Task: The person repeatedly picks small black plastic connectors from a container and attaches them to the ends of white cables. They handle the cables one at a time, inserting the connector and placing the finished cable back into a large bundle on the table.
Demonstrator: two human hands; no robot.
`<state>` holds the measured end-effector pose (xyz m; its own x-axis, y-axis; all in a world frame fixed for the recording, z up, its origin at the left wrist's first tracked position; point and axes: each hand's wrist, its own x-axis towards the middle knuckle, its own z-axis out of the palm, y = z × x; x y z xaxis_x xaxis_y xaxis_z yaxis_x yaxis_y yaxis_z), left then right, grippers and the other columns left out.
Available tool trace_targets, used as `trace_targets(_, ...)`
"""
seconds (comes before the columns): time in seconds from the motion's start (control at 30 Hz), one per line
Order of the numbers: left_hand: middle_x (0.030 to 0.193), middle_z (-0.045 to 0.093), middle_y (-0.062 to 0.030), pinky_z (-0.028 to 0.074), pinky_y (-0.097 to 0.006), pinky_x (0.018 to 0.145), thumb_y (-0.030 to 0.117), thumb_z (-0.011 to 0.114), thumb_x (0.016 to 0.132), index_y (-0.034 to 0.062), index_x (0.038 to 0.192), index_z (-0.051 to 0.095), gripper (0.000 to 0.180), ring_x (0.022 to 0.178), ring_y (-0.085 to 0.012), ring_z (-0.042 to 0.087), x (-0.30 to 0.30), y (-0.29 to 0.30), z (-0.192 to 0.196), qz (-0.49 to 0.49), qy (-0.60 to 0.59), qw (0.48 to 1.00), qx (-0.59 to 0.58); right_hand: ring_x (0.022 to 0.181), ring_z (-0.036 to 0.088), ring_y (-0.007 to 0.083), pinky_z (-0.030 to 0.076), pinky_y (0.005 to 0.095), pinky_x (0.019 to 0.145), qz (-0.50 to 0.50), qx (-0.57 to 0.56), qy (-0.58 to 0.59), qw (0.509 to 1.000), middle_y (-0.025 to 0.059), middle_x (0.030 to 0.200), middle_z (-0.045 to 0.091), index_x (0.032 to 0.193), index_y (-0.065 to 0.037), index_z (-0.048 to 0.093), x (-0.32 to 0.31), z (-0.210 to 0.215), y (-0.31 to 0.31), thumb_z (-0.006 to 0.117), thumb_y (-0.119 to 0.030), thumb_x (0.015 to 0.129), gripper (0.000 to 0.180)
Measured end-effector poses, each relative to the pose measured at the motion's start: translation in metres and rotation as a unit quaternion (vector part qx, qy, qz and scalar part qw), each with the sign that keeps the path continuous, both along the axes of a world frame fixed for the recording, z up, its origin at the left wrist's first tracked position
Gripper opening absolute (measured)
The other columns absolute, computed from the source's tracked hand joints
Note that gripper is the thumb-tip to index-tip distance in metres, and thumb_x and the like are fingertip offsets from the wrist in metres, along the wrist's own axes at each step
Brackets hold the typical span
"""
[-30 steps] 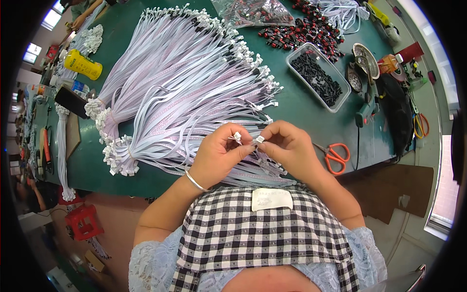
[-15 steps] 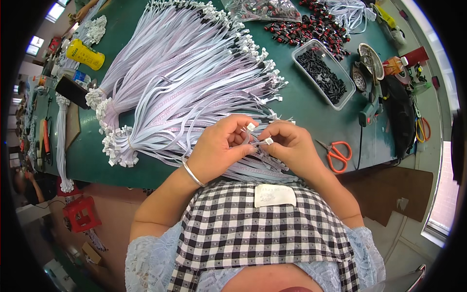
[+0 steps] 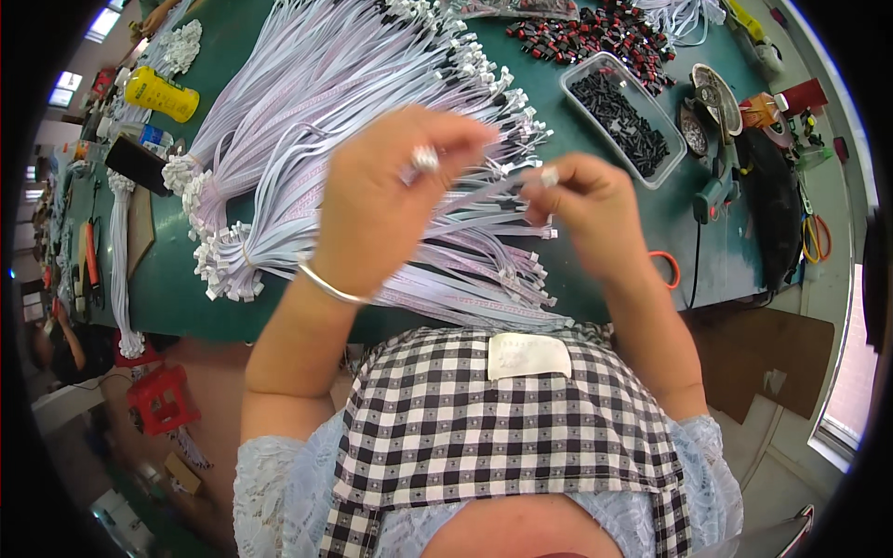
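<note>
Left hand: raised above the table, seen from the back, fingers curled closed and pinching a small white plug at one end of a flat grey cable; a thin silver bangle circles the wrist.
Right hand: raised level with the left, a little apart from it, fingers closed on the small white plug at the cable's other end.
Cable: a thin flat ribbon stretched between the two hands, held above the heap below.
Heap of cables: a great many flat grey ribbon cables with white plugs fanned across the green table, directly beneath and beyond the hands; some are gathered into bundles at the left, plug ends together.
Clear tub: a rectangular plastic tub of small black parts, on the table beyond the right hand.
Red and black parts: a loose pile at the far edge, behind the tub.
Scissors: orange handles showing just right of the right forearm.
Yellow bottle: lying on its side at the far left of the table.
Tools: a corded hand tool and odd bits at the table's right end.
Apron: black and white check, worn by the person, with a pale patch on the chest.
</note>
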<state>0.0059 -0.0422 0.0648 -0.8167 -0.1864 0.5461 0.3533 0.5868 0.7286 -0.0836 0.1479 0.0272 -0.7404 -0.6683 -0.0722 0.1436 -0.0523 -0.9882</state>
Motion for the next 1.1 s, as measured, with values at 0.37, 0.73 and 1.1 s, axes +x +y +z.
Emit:
trace_targets(0.37,0.061,0.046,0.0051,0.034,-0.019,0.044,0.027,0.051,0.099,0.0022,0.107,0.061,0.028,0.050,-0.0034,0.042,-0.050,-0.097,0.085,-0.073,0.026,0.936,0.343,0.061,0.056,0.0064,0.044,0.0208,0.054,-0.042,0.136,0.057,0.988,0.0009,0.074,0.063,0.088,0.000,0.066,-0.009,-0.009,0.006,0.069,-0.006,0.082,0.009)
trace_targets(0.73,0.087,0.062,-0.0104,0.046,-0.034,0.072,0.020,0.060,0.089,0.0060,0.105,0.059,0.021,0.082,-0.0221,0.060,-0.044,0.031,-0.015,-0.082,-0.221,0.967,-0.098,0.076,0.055,0.0158,0.045,0.0269,0.067,0.053,0.245,0.345,0.904,0.0068,0.103,0.063,0.117,-0.005,0.061,-0.049,-0.009,0.017,0.062,-0.003,0.076,0.041)
trace_targets(1.1,0.102,0.057,-0.0115,0.045,-0.041,0.080,0.009,0.058,0.080,0.0080,0.113,0.057,0.033,0.095,-0.0301,0.056,-0.021,0.045,-0.071,0.002,-0.097,0.936,-0.338,0.113,0.052,0.0278,0.042,0.0397,0.097,0.150,0.203,0.627,0.737,0.0104,0.120,0.059,0.115,-0.007,0.063,-0.066,0.023,-0.093,0.073,-0.033,0.075,0.049)
